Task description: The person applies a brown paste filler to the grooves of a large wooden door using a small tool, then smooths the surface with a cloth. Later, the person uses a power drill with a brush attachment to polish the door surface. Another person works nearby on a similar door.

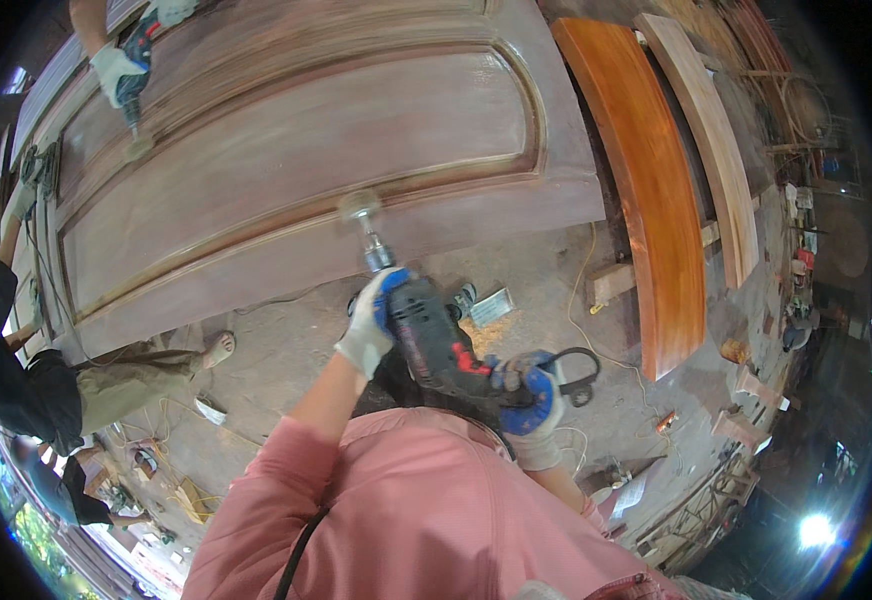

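I hold a dark power drill (426, 325) with red parts in both hands. My left hand (369, 325), in a white and blue glove, is closed around its front just behind the chuck. My right hand (533, 400), gloved alike, wraps the rear handle. A round sanding or brush head (359, 206), smeared by motion, sits at the drill's tip over the near moulding of a brown wooden door panel (286, 180). Whether the head presses on the wood I cannot tell exactly. A black cord loop (581, 370) shows beside my right hand.
At the upper left, a co-worker's gloved hand (116, 72) runs another drill (131, 90) on the same panel. Another person (26, 370) stands at the left. An orange varnished board (646, 200) and a paler board (711, 140) lie at the right. Yellow cables (586, 290) cross the floor.
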Action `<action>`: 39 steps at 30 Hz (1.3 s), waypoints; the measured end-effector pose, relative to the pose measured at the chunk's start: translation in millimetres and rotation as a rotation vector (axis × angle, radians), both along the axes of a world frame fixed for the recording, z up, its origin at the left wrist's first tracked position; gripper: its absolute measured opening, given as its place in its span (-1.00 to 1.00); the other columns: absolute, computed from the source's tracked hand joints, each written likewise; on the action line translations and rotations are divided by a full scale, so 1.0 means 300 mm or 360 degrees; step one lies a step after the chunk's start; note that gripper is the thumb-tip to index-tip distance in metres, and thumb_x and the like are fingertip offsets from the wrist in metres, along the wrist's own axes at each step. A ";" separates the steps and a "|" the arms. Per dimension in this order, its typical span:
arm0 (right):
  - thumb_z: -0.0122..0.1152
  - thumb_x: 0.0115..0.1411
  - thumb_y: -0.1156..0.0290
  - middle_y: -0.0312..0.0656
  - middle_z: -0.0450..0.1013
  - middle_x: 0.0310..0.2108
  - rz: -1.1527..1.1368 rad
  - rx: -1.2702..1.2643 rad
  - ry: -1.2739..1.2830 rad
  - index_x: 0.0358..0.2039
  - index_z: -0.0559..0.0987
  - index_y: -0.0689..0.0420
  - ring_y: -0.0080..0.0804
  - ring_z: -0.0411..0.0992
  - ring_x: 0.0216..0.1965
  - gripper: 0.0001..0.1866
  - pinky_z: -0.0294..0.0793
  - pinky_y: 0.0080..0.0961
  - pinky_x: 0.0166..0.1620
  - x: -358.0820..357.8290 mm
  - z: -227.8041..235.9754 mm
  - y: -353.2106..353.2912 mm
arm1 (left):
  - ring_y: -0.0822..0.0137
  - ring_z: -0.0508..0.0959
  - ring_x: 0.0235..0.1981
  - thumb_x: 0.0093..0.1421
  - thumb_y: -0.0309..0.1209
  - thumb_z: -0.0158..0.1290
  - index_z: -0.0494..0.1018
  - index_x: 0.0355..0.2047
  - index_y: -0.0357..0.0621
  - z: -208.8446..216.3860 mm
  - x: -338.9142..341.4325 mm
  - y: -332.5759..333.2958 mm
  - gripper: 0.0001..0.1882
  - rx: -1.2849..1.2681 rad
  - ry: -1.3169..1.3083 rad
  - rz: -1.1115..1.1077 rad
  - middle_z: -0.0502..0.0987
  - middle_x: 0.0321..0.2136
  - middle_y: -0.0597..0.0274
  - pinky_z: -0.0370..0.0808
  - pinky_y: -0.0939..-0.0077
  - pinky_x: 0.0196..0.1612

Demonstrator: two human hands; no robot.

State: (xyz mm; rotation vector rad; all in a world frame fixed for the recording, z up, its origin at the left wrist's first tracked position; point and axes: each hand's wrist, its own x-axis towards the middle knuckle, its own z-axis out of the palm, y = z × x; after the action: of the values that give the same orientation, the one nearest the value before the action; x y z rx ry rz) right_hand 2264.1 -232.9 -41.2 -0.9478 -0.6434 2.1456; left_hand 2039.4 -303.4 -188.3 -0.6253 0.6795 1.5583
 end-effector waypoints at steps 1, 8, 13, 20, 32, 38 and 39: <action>0.12 0.18 0.39 -0.21 0.35 -0.48 0.0017 -0.0020 -0.0009 -0.32 0.42 0.12 -0.24 0.37 -0.38 -0.88 0.35 -0.13 0.07 -0.041 -0.003 -0.040 | 0.11 0.65 -0.30 0.28 -0.25 0.09 0.53 -0.21 -0.15 0.015 -0.035 -0.063 -0.77 0.0008 0.0034 0.0034 0.65 -0.33 0.06 0.62 0.13 -0.12; 0.14 0.16 0.34 -0.19 0.36 -0.52 -0.0085 0.0007 -0.0055 -0.35 0.44 0.12 -0.21 0.38 -0.37 -0.85 0.35 -0.11 0.04 -0.059 -0.020 -0.115 | 0.11 0.65 -0.30 0.26 -0.26 0.11 0.52 -0.20 -0.13 0.013 -0.065 -0.091 -0.78 0.0205 0.0048 -0.0034 0.64 -0.34 0.10 0.61 0.11 -0.09; 0.16 0.17 0.38 -0.23 0.35 -0.53 -0.0359 0.0154 -0.0124 -0.34 0.43 0.10 -0.26 0.37 -0.41 -0.88 0.37 -0.11 0.08 0.042 0.016 -0.010 | 0.27 0.60 -0.18 0.29 -0.31 0.07 0.52 -0.10 -0.14 -0.038 0.061 0.149 -0.76 0.0377 0.0689 -0.0303 0.60 -0.23 0.17 0.55 0.34 -0.04; 0.14 0.16 0.39 -0.17 0.38 -0.50 -0.0100 0.0024 -0.0044 -0.35 0.44 0.16 -0.20 0.38 -0.38 -0.88 0.38 -0.10 0.06 -0.085 0.001 -0.158 | 0.12 0.64 -0.32 0.28 -0.26 0.09 0.53 -0.21 -0.13 -0.011 -0.076 -0.135 -0.79 0.0250 0.0044 -0.0030 0.63 -0.35 0.09 0.60 0.21 -0.10; 0.13 0.15 0.38 -0.22 0.33 -0.54 -0.0402 0.0093 -0.0130 -0.36 0.41 0.11 -0.24 0.33 -0.45 -0.89 0.39 -0.07 0.05 0.181 -0.033 0.113 | 0.28 0.61 -0.38 0.24 -0.22 0.13 0.53 -0.24 -0.15 0.005 0.142 0.314 -0.75 0.0313 0.0159 -0.0255 0.59 -0.41 0.19 0.58 0.28 -0.21; 0.16 0.14 0.37 -0.25 0.31 -0.55 -0.0461 0.0290 -0.0221 -0.38 0.41 0.09 -0.27 0.32 -0.45 -0.87 0.38 -0.08 0.06 0.280 0.029 0.277 | 0.34 0.58 -0.39 0.21 -0.28 0.19 0.53 -0.24 -0.11 0.004 0.320 0.526 -0.79 0.0358 0.0336 -0.0276 0.57 -0.42 0.26 0.56 0.35 -0.22; 0.16 0.13 0.38 -0.24 0.32 -0.53 -0.0445 0.0142 -0.0148 -0.40 0.40 0.09 -0.25 0.33 -0.44 -0.87 0.39 -0.10 0.06 0.308 -0.001 0.271 | 0.33 0.59 -0.39 0.20 -0.28 0.20 0.53 -0.25 -0.11 0.001 0.308 0.477 -0.79 0.0343 0.0453 -0.0256 0.57 -0.42 0.25 0.57 0.35 -0.22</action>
State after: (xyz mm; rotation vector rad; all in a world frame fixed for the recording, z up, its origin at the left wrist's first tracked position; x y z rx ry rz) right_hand 2356.5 -151.6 -41.5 -1.0288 -0.6076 1.8218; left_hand 2131.7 -160.4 -187.9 -0.1842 0.7415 1.5578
